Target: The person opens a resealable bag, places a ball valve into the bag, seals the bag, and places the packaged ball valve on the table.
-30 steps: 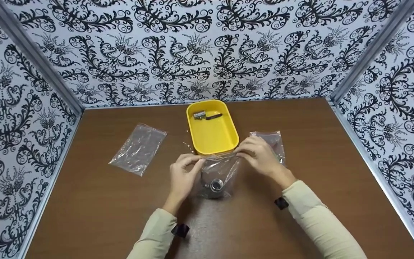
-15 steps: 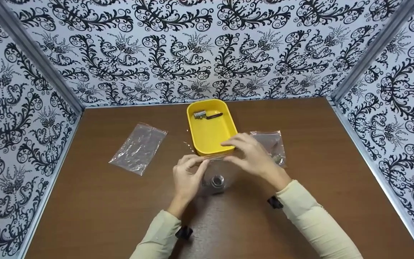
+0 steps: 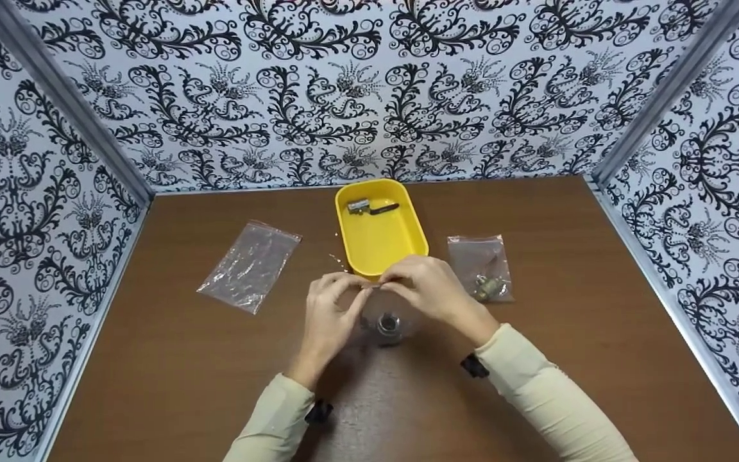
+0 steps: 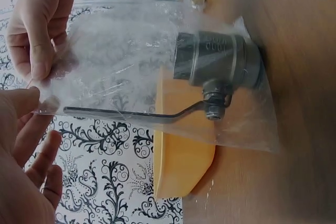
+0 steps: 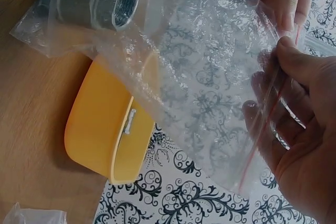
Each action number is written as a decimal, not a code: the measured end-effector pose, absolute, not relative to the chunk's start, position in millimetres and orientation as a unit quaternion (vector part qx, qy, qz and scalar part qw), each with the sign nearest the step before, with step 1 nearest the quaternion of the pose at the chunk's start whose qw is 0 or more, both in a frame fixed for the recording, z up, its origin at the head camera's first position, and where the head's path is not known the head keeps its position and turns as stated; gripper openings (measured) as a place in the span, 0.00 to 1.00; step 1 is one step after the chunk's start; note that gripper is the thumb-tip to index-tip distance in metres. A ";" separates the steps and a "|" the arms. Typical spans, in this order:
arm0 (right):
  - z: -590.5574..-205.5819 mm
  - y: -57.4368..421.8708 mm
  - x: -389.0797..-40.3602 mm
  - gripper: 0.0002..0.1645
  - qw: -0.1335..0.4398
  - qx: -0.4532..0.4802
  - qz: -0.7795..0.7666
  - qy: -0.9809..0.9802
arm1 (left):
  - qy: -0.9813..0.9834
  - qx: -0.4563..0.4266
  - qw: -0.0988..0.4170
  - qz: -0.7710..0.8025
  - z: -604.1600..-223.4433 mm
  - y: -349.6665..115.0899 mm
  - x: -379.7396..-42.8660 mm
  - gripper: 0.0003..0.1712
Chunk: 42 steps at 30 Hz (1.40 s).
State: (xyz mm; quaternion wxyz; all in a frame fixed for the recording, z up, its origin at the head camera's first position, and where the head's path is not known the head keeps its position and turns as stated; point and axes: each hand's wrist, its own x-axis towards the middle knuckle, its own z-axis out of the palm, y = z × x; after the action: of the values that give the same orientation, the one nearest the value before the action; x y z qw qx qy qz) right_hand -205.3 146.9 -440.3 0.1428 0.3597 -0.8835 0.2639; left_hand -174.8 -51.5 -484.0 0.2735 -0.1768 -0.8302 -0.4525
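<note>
A clear zip bag (image 4: 121,61) stands on the table with a large grey ball valve (image 4: 218,59) inside, its black lever (image 4: 131,114) pointing up toward the bag's mouth. My left hand (image 3: 331,311) pinches the top edge of the bag between thumb and index finger. Close against it, my right hand (image 3: 430,292) pinches the same edge, the fingertips of both hands almost meeting. In the right wrist view the red zip line (image 5: 262,135) runs beside the right hand's fingers, and the valve's threaded opening (image 5: 125,3) shows through the plastic.
Behind the hands is a yellow tray (image 3: 379,247) holding a small valve with a dark lever (image 3: 369,206). A flat clear zip bag (image 3: 251,266) lies to the left. At right lies another zip bag (image 3: 478,253) with a brass fitting (image 3: 488,287) in it. Patterned walls enclose the table.
My right hand has let go of the bag's right corner, moved left with spread fingers, and now pinches the top edge beside the left hand. The left hand has stayed nearly in place.
</note>
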 end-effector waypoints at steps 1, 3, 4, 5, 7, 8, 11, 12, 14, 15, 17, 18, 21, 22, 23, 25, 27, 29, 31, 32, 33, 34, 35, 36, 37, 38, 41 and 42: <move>-440.4 146.3 -205.2 0.09 0.145 0.360 0.266 -0.882 | -0.830 -0.186 0.283 -0.443 -483.7 -52.6 -175.8 0.05; -440.2 145.3 -205.3 0.08 0.150 0.361 0.269 -0.880 | -0.827 -0.201 0.298 -0.432 -483.1 -54.4 -177.7 0.05; -440.2 144.6 -205.4 0.08 0.153 0.361 0.270 -0.879 | -0.826 -0.204 0.302 -0.429 -483.0 -55.3 -178.6 0.04; -440.3 143.9 -205.5 0.08 0.156 0.361 0.272 -0.878 | -0.826 -0.205 0.305 -0.427 -483.1 -56.0 -179.4 0.04; -439.7 142.9 -205.4 0.08 0.161 0.361 0.277 -0.876 | -0.825 -0.204 0.310 -0.426 -484.0 -56.9 -180.8 0.04; -439.7 142.5 -205.4 0.07 0.163 0.361 0.280 -0.874 | -0.824 -0.204 0.312 -0.427 -484.3 -57.2 -181.0 0.04; -439.1 142.2 -205.3 0.07 0.170 0.363 0.293 -0.868 | -0.819 -0.205 0.321 -0.429 -484.2 -57.2 -180.3 0.04; -438.5 142.4 -205.0 0.07 0.173 0.364 0.299 -0.865 | -0.817 -0.207 0.326 -0.429 -483.8 -56.9 -179.6 0.04; -438.1 143.0 -205.2 0.07 0.178 0.367 0.310 -0.859 | -0.811 -0.213 0.335 -0.430 -481.8 -55.9 -178.1 0.04; -437.5 143.3 -205.2 0.07 0.180 0.368 0.316 -0.856 | -0.809 -0.214 0.339 -0.430 -481.0 -55.3 -177.5 0.03; -437.6 143.9 -205.6 0.07 0.184 0.366 0.324 -0.853 | -0.807 -0.217 0.344 -0.428 -479.2 -54.1 -176.6 0.03; -437.9 144.2 -205.8 0.07 0.186 0.365 0.325 -0.852 | -0.807 -0.217 0.346 -0.427 -478.6 -53.6 -176.3 0.03; -440.3 144.4 -206.5 0.06 0.187 0.363 0.327 -0.853 | -0.810 -0.212 0.346 -0.424 -478.8 -53.2 -176.3 0.03; -441.2 144.3 -206.7 0.06 0.187 0.363 0.327 -0.853 | -0.810 -0.210 0.347 -0.423 -479.1 -53.3 -176.4 0.03; -442.0 144.2 -206.7 0.07 0.187 0.363 0.327 -0.852 | -0.811 -0.208 0.347 -0.423 -479.8 -53.4 -176.9 0.03; -443.6 144.0 -206.8 0.07 0.188 0.362 0.329 -0.852 | -0.814 -0.202 0.341 -0.426 -480.9 -53.4 -177.9 0.03; -444.7 143.8 -206.7 0.06 0.191 0.359 0.330 -0.852 | -0.816 -0.196 0.332 -0.430 -481.8 -53.1 -178.8 0.02; -445.4 143.7 -206.5 0.06 0.192 0.355 0.330 -0.853 | -0.820 -0.188 0.322 -0.435 -482.7 -52.3 -180.0 0.03; -445.9 143.6 -206.2 0.06 0.191 0.349 0.331 -0.856 | -0.820 -0.182 0.314 -0.443 -483.7 -51.4 -180.6 0.03; -446.1 143.6 -205.9 0.06 0.190 0.347 0.331 -0.857 | -0.818 -0.180 0.313 -0.447 -484.4 -51.0 -180.9 0.04; -446.2 143.5 -205.7 0.06 0.189 0.344 0.332 -0.858 | -0.816 -0.180 0.314 -0.450 -484.8 -50.5 -181.2 0.04; -446.3 143.4 -205.6 0.07 0.187 0.340 0.333 -0.859 | -0.814 -0.180 0.317 -0.452 -485.2 -50.0 -181.4 0.04; -446.3 143.1 -205.3 0.07 0.185 0.336 0.334 -0.861 | -0.811 -0.181 0.319 -0.455 -485.4 -49.6 -181.5 0.04; -446.1 142.7 -205.0 0.07 0.182 0.334 0.334 -0.862 | -0.808 -0.184 0.322 -0.458 -485.3 -49.2 -181.4 0.04; -446.1 142.3 -204.7 0.07 0.179 0.331 0.333 -0.865 | -0.805 -0.187 0.326 -0.459 -485.1 -48.8 -181.3 0.04; -445.9 141.8 -204.4 0.07 0.177 0.329 0.331 -0.867 | -0.803 -0.189 0.329 -0.460 -484.9 -48.3 -181.1 0.04; -446.0 140.5 -203.4 0.08 0.169 0.325 0.325 -0.872 | -0.798 -0.195 0.339 -0.459 -484.3 -47.1 -180.1 0.03; -446.6 140.1 -203.3 0.08 0.169 0.325 0.323 -0.873 | -0.797 -0.197 0.341 -0.459 -484.3 -46.7 -179.8 0.03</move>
State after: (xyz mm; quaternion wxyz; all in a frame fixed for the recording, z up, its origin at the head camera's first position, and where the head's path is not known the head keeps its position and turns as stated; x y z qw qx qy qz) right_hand -203.3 140.1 -446.6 0.1692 0.3252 -0.8725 0.3231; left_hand -179.8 -46.7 -484.3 0.3409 -0.1967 -0.7967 -0.4586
